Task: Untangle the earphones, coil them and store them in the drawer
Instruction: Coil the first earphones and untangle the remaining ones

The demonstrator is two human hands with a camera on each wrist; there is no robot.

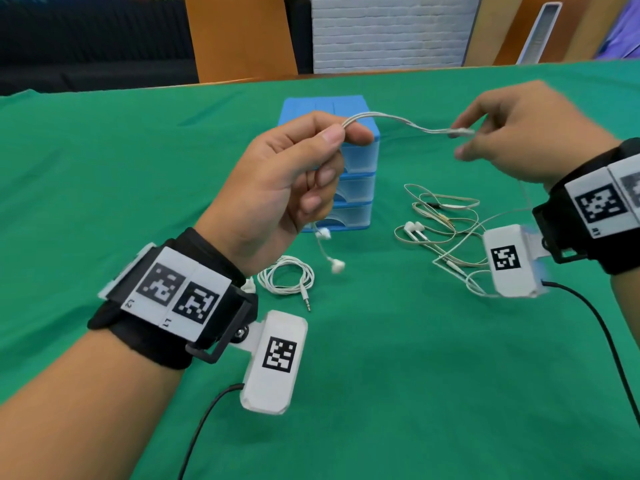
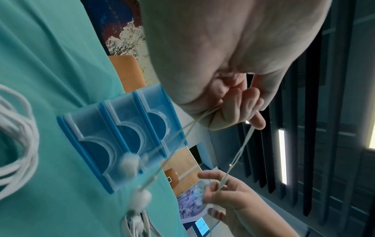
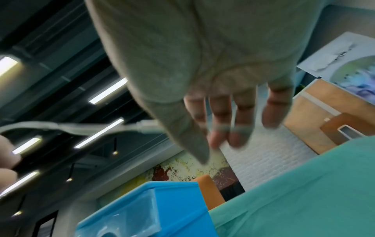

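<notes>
My left hand (image 1: 294, 174) is raised in front of the blue three-drawer unit (image 1: 358, 157) and pinches a white earphone cable (image 1: 388, 117) between thumb and forefinger. Its two earbuds (image 1: 337, 265) dangle below that hand, just over the cloth. The cable spans to my right hand (image 1: 512, 133), blurred, where the inline piece (image 1: 462, 132) lies across loosely spread fingers. The right wrist view shows those fingers (image 3: 241, 121) nearly straight, with the cable (image 3: 101, 127) passing behind the thumb. In the left wrist view the cable (image 2: 241, 144) runs down to the right hand (image 2: 225, 197). All drawers (image 2: 121, 144) are closed.
A coiled white earphone set (image 1: 287, 275) with its jack lies on the green cloth (image 1: 415, 375) near my left wrist. A tangle of beige and white earphones (image 1: 440, 220) lies right of the drawer unit. Wooden chair backs (image 1: 239, 36) stand beyond the table's far edge.
</notes>
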